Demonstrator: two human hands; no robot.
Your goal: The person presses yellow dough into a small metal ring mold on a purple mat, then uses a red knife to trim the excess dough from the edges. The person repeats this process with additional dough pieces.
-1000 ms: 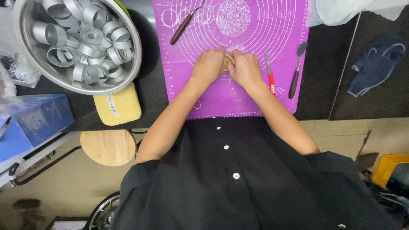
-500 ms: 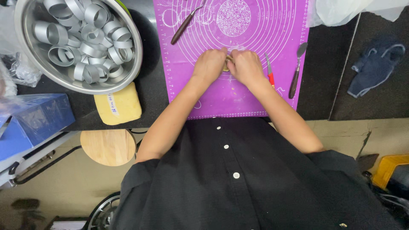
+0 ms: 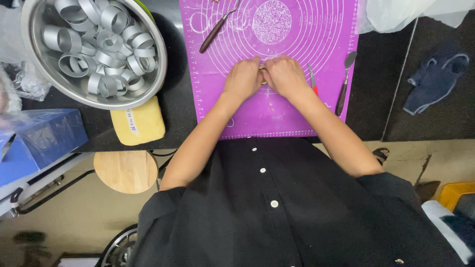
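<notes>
Where the hands meet: left hand [image 3: 242, 79] and right hand [image 3: 286, 76] press together over the purple mat [image 3: 277, 113], fingertips touching.
Hidden: a small pale lump [image 3: 264, 78] shows only as a sliver between the two hands; its shape cannot be made out.
Left grip: fingers curled narrow around the lump (only knuckles show).
Right grip: likewise narrow, closed on the same lump.
Cut off: the mat runs past the top edge; the steel bowl [image 3: 37, 74] is clipped at the top left; a white bag [image 3: 410, 12] is cut by the top edge.
Tools on the mat: three, counted: one brown-handled tool [image 3: 216, 29] at upper left, one red-handled tool [image 3: 313, 84] just beside the right hand, one dark spoon-like tool [image 3: 344, 86] at the mat's right edge.
Rings: a heap of metal rings [image 3: 99, 44] in the bowl, too many and too overlapped to count.
Bench: dark, bearing one yellow block [image 3: 141, 123], one blue cloth [image 3: 435, 74] well apart to the right.
Below the bench: one round wooden stool [image 3: 126, 170], one blue box [image 3: 34, 143].
</notes>
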